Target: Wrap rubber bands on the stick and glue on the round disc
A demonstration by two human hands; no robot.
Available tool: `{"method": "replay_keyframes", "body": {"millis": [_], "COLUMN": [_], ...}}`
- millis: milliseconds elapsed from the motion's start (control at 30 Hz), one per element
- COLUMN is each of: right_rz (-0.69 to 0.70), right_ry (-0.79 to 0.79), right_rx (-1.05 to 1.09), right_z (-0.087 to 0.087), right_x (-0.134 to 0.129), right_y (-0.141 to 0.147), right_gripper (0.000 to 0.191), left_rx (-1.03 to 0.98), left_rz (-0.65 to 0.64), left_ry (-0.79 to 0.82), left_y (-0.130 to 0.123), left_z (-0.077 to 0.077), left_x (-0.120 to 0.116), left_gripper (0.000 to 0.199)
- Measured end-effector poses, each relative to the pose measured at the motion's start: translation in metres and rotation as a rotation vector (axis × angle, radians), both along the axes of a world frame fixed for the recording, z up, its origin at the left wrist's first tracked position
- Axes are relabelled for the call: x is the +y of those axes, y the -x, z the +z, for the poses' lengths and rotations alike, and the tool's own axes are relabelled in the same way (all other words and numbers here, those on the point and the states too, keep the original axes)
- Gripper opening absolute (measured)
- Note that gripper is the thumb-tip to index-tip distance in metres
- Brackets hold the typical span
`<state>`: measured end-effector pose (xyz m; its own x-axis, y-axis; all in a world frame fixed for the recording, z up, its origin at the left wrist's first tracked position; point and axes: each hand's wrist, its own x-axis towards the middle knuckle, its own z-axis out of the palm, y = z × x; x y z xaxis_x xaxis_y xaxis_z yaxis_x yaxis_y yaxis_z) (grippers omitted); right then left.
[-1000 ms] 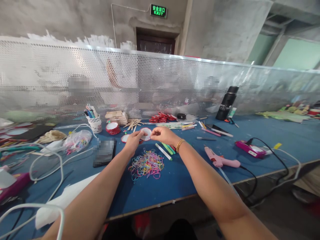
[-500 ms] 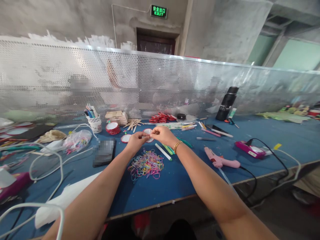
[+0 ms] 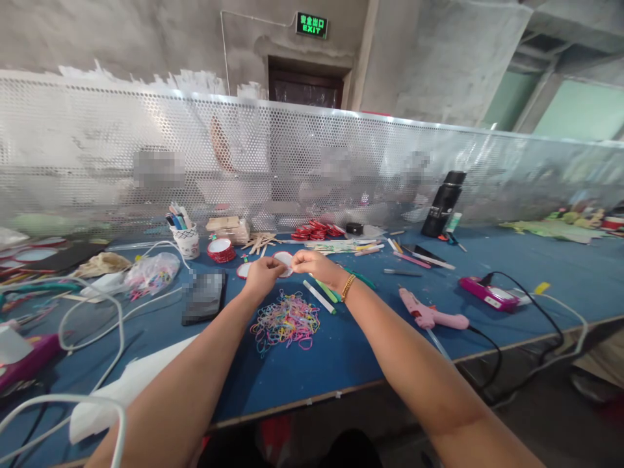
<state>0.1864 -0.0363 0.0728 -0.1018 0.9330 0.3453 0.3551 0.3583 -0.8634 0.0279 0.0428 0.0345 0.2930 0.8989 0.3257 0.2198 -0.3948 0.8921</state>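
Note:
My left hand (image 3: pixel 264 275) and my right hand (image 3: pixel 318 267) face each other with a small gap between them. Each has its fingers pinched together; whatever sits in the fingertips is too small to make out. Between and just behind them shows a white disc with a red rim (image 3: pixel 283 259), partly covered by my fingers. A second red-rimmed disc (image 3: pixel 242 270) lies beside my left hand. Nearer to me spreads a pile of colourful rubber bands (image 3: pixel 286 321). A white marker (image 3: pixel 319 297) and green pens (image 3: pixel 325 288) lie below my right hand.
To the right lie a pink hot glue gun (image 3: pixel 429 314) and a purple power strip (image 3: pixel 489 294). A phone (image 3: pixel 203 298), white cables (image 3: pixel 119 312) and a cup of pens (image 3: pixel 186 242) are at left. Behind stand a black bottle (image 3: pixel 443 205) and a perforated metal screen (image 3: pixel 292 166).
My hands have drawn slightly apart, the left one shifting a little to the left. More of the red-rimmed disc shows between them.

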Motion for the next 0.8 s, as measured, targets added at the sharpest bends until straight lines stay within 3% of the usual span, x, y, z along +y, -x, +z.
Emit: {"method": "replay_keyframes", "body": {"millis": [133, 233, 433, 567, 800], "right_rz": [0.340, 0.426, 0.269, 0.234, -0.082], "right_ry": [-0.015, -0.029, -0.152, -0.196, -0.378], "right_rx": [0.259, 0.379, 0.267, 0.178, -0.311], "right_z": [0.011, 0.009, -0.011, -0.017, -0.012], "right_x": [-0.013, -0.015, 0.004, 0.010, 0.006], "right_y": [0.006, 0.007, 0.009, 0.010, 0.001], "right_gripper": [0.013, 0.015, 0.026, 0.042, 0.082], "left_rx": [0.021, 0.033, 0.051, -0.004, -0.145], "left_rz": [0.101, 0.137, 0.129, 0.030, -0.202], "left_ry": [0.049, 0.073, 0.058, 0.076, 0.158], "left_y": [0.006, 0.008, 0.007, 0.005, 0.002], "left_z": [0.002, 0.006, 0.007, 0.004, 0.004], "left_x": [0.003, 0.000, -0.005, -0.005, -0.003], "left_gripper": [0.018, 0.017, 0.021, 0.026, 0.037]}}
